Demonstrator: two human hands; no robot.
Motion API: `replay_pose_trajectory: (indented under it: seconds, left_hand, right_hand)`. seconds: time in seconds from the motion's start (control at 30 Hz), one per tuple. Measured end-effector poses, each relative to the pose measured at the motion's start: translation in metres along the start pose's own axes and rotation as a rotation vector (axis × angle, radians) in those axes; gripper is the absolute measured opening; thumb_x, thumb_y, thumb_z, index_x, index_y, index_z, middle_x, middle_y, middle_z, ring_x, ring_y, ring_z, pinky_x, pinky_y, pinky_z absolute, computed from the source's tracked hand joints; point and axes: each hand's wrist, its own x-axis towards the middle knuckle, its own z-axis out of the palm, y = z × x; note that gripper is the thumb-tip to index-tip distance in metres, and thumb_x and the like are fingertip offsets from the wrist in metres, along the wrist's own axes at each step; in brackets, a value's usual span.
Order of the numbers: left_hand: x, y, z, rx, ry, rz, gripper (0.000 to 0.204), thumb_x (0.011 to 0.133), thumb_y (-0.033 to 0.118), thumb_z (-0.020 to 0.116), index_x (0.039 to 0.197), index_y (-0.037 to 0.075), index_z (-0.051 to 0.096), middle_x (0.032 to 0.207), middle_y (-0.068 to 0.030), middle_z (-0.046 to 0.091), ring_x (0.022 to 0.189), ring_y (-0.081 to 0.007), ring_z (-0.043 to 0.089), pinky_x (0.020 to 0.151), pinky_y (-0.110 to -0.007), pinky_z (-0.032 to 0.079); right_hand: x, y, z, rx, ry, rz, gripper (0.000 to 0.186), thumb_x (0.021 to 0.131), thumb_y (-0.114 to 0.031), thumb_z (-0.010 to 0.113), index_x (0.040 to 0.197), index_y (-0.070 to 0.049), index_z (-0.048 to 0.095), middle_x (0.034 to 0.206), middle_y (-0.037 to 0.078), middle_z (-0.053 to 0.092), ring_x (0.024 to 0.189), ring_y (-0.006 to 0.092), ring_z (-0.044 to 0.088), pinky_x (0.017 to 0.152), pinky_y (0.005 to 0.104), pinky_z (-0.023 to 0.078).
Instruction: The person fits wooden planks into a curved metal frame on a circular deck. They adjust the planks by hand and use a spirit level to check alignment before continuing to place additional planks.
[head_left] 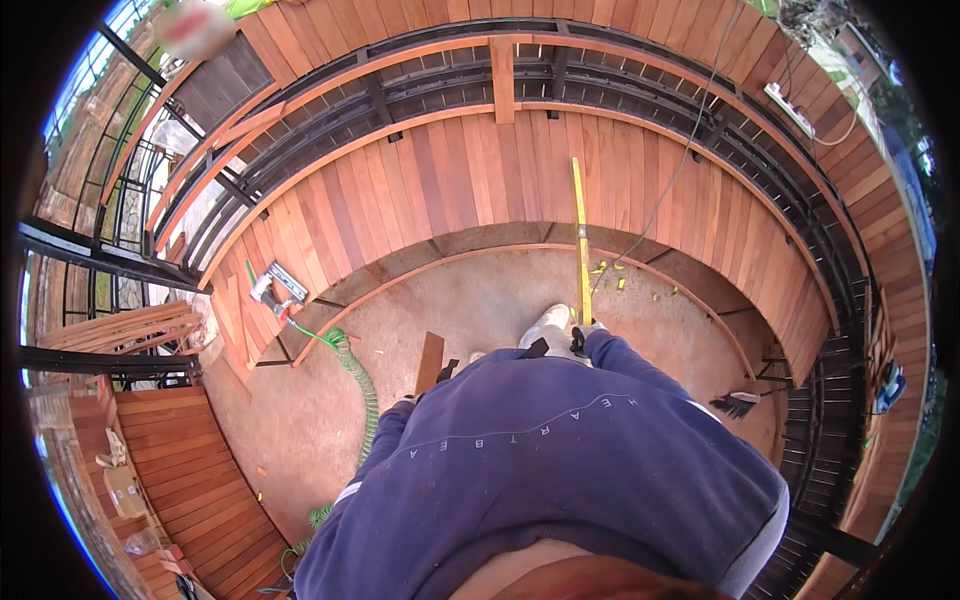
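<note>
My left hand [446, 370], in a dark glove, is closed around a short reddish-brown wooden board [430, 362] held beside my body. On the other side, my right hand [580, 340], also dark-gloved, grips the near end of a long yellow spirit level [582, 240]. The level points away from me, its far end over the curved wooden bench [480, 175]. My sleeves and body hide parts of both hands. Just below the level is one of my light shoes [550, 325].
A nail gun [276, 290] lies on the bench's left end, joined to a green coiled hose [355, 380]. Small yellow pieces [622, 283] dot the floor. A dark glove [735, 404] lies at right. Black metal framing [370, 95] curves behind the bench. Planks [125, 332] are stacked at left.
</note>
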Motion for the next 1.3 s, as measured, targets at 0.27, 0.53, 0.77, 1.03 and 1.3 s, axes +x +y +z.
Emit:
replay_pose_trajectory:
  seconds: [0.27,0.53,0.77,1.03,1.3]
  left_hand:
    - [-0.012,-0.024,0.006,-0.022,0.004,-0.004,0.052,0.086,0.045,0.07,0.106,-0.003,0.064,0.098,-0.0199,0.069,0.088,-0.033,0.069,0.072,-0.047,0.056]
    - [0.01,-0.015,-0.002,0.061,-0.081,0.055,0.051,0.087,0.044,0.07,0.107,-0.003,0.063,0.098,-0.0197,0.069,0.088,-0.0332,0.069,0.071,-0.047,0.057]
    - [0.051,0.022,-0.019,0.144,-0.165,0.095,0.05,0.087,0.042,0.07,0.108,-0.003,0.062,0.099,-0.0195,0.068,0.088,-0.0333,0.068,0.071,-0.047,0.057]
    - [0.086,0.064,-0.028,0.124,-0.24,0.129,0.049,0.088,0.04,0.07,0.109,-0.003,0.061,0.099,-0.0194,0.068,0.088,-0.0334,0.068,0.07,-0.048,0.058]
    - [0.116,0.137,-0.03,-0.44,-0.325,0.087,0.048,0.088,0.039,0.07,0.11,-0.003,0.06,0.1,-0.0192,0.067,0.088,-0.0336,0.068,0.07,-0.048,0.059]
  right_hand:
    - [-0.017,0.0,0.007,0.045,0.052,0.025,0.011,0.087,-0.01,0.063,0.096,-0.004,0.064,0.067,0.013,0.059,0.054,0.0253,0.06,0.044,0.0408,0.05]
    - [0.009,0.012,-0.004,-0.141,0.079,-0.034,0.018,0.087,-0.015,0.067,0.099,-0.004,0.059,0.063,0.01,0.058,0.05,0.0237,0.061,0.042,0.0408,0.052]
    - [-0.048,0.002,-0.003,-0.1,0.021,-0.172,0.024,0.084,-0.028,0.069,0.094,-0.008,0.061,0.063,0.009,0.06,0.051,0.024,0.063,0.044,0.0376,0.05]
    - [-0.081,-0.014,0.002,0.064,0.002,-0.098,0.042,0.08,-0.037,0.074,0.094,0.0,0.063,0.073,0.012,0.066,0.058,0.0261,0.068,0.051,0.0378,0.058]
    - [-0.121,-0.046,0.031,0.223,-0.183,-0.175,0.059,0.077,-0.049,0.079,0.107,-0.001,0.061,0.08,0.017,0.067,0.065,0.0293,0.07,0.056,0.0416,0.06]
